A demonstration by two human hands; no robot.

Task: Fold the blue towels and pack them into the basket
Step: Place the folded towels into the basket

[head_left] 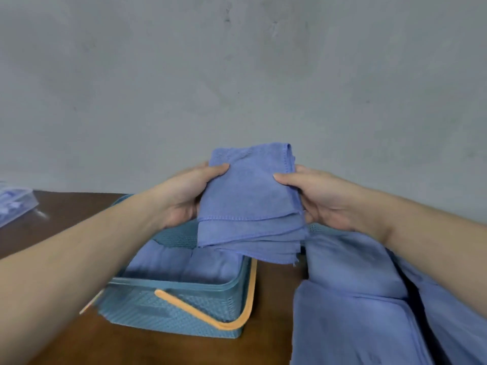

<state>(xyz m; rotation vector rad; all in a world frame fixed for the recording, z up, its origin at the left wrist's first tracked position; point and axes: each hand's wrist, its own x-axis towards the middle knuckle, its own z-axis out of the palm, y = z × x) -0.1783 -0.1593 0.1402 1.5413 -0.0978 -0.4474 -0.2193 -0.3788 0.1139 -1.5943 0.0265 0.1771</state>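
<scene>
While the folded towel [250, 204] is held in the air above the far right corner of the basket [184, 309], the left hand [184, 196] grasps its 9 o'clock edge and the right hand [324, 198] grasps its 3 o'clock edge, thumbs on top; the cloth appears light, soft and limp, so its loose layers sag at 6 o'clock; support on both side edges should keep the fold from opening; more folded towels [181, 264] already lie in the basket; unpacked blue towels [369, 299] lie at 4 o'clock of the basket, just beside it; the basket's orange handle [237, 312] is folded down; the brown table [79, 206] bears everything; a clear plastic container [15, 204] sits at 9 o'clock; a plain grey wall [237, 75] stands behind.
</scene>
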